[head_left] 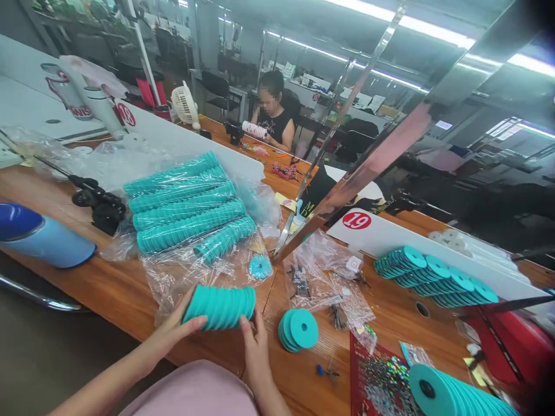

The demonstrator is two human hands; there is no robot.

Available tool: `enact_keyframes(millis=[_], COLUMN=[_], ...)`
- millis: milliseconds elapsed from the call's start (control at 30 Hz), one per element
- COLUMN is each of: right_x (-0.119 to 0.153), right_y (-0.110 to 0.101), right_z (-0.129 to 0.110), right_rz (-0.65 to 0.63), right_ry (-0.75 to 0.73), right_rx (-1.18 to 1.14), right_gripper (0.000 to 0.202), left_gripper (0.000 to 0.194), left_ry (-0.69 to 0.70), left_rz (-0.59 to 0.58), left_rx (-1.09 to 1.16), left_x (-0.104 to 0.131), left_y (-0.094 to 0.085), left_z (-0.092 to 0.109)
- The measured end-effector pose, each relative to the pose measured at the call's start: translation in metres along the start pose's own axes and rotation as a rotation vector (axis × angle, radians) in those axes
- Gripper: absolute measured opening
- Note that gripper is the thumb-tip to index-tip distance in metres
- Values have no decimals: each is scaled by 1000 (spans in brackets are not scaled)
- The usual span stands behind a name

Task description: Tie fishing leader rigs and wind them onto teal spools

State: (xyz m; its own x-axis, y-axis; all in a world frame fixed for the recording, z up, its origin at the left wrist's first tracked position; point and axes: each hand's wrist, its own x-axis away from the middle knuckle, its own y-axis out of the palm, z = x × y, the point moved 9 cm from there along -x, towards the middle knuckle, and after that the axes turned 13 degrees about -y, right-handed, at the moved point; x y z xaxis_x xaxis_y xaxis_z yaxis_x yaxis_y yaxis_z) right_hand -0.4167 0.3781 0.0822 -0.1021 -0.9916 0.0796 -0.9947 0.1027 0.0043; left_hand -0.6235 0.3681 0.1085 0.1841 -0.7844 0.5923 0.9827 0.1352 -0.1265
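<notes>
Between my two hands is a stack of turquoise spools [219, 307], lying sideways just over the table's front edge. My left hand [184, 323] grips its left end, the thumb along the near side. At the right end, my right hand [255, 330] presses with thumb and fingers; some fingers are hidden behind it. A short stack of turquoise spools [303, 328] stands to the right of my right hand. Beyond my hands, clear plastic wrap holds several long rows of turquoise spools [191, 225], with a single turquoise disc [260, 266] near its right edge.
A blue bottle [56, 237] lies at the left by a black clamp [102, 205]. To the right are a red mat [359, 370] with shiny beads, a long turquoise spool roll [455, 393] and more spool rows [433, 274]. A metal post [347, 193] rises mid-table. Another person [277, 115] sits across.
</notes>
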Motion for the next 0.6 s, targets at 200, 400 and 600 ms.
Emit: enact_keyframes(millis=[200,400,600], right_x=[2,0,-23], right_y=[15,35,68], right_z=[44,51,42], right_rz=[-37,-156,-326], right_ry=[319,400,311], right_rx=[-216,-255,-199], right_gripper=[50,54,49], left_gripper=[89,85,77], left_ry=[222,253,354], left_rz=[8,105,267], left_rx=[-299,-483,-588], left_x=[7,16,4], left_y=[15,21,-2], left_z=[40,52,56])
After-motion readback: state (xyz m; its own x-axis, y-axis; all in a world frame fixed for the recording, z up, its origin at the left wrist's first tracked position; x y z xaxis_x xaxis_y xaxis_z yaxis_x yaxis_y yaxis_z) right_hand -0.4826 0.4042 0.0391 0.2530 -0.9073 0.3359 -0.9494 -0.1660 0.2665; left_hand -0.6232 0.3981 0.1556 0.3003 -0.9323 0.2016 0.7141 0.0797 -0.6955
